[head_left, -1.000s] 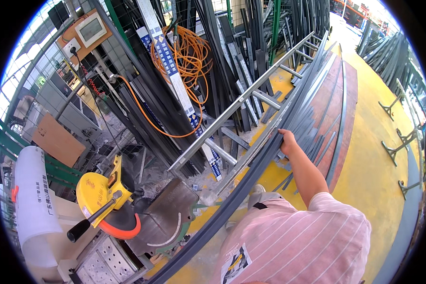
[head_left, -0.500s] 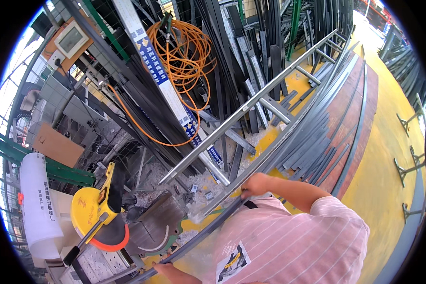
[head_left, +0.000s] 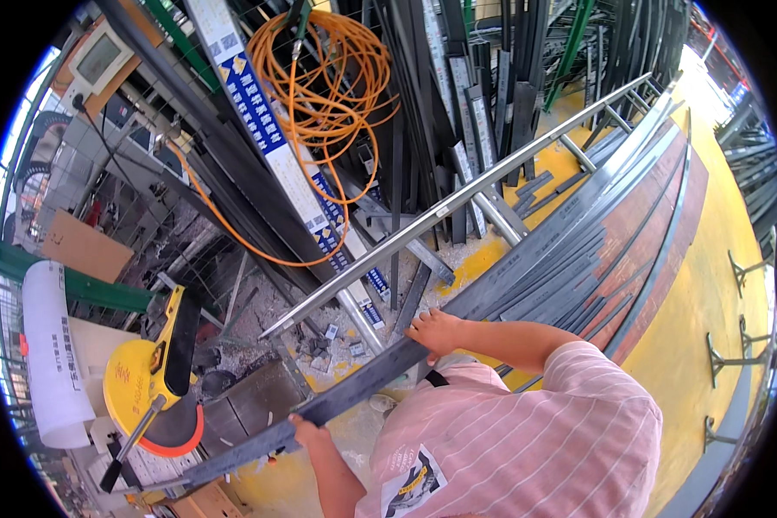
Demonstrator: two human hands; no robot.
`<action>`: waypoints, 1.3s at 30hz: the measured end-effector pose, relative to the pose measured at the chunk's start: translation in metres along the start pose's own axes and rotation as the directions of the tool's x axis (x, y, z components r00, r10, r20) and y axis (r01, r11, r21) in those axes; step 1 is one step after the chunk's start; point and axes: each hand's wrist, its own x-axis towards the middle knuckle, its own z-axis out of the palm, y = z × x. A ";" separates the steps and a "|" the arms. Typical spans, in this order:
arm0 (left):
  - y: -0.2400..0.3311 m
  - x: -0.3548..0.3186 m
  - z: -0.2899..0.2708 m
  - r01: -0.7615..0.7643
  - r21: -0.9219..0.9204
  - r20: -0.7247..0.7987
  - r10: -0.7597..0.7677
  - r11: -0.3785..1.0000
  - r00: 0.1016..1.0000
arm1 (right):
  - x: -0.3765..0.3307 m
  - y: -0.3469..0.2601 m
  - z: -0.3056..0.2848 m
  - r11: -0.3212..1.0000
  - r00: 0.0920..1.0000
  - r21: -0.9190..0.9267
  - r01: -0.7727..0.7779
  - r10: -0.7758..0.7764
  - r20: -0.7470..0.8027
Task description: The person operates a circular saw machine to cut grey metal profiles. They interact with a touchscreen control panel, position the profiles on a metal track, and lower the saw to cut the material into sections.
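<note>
A long dark grey profile bar point(head_left: 354, 385) runs slantwise in front of me, from the saw at lower left toward the stacked bars at upper right. My right hand point(head_left: 436, 332) is closed over its upper edge near the middle. Lower down, my left hand point(head_left: 307, 430) grips the same bar, with its thumb and fingers at the edge. The bar's lower end reaches the bed of a cut-off saw point(head_left: 136, 367), which has a yellow guard, a black handle and an orange-rimmed disc. Part of the saw's grey base plate point(head_left: 242, 401) lies beside the bar.
A ladder-like metal roller frame point(head_left: 406, 233) stretches beyond the bar. Several grey bars point(head_left: 570, 259) lie on a reddish board point(head_left: 678, 203) at right. An orange hose point(head_left: 337, 104) hangs coiled among upright profiles. A white roll point(head_left: 53, 354) stands at far left; metal stands point(head_left: 716, 358) at far right.
The bar has swung up and away from my body, its broad face now showing. My left hand has risen with it, and my right hand has moved slightly left onto its upper edge.
</note>
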 end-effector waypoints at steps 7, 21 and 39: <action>-0.070 -0.008 0.025 0.373 0.042 0.363 -0.362 0.927 0.859 | 0.076 -0.018 0.007 0.992 0.992 -0.126 -0.027 0.042 0.116; 0.047 0.103 0.005 0.070 0.049 0.201 -0.078 0.996 0.977 | 0.089 0.036 -0.030 0.914 0.918 -0.144 -0.378 0.390 0.065; 0.064 0.124 0.013 0.029 0.218 0.210 -0.076 0.975 0.975 | 0.113 0.024 -0.029 0.847 0.881 -0.322 -0.423 0.467 0.070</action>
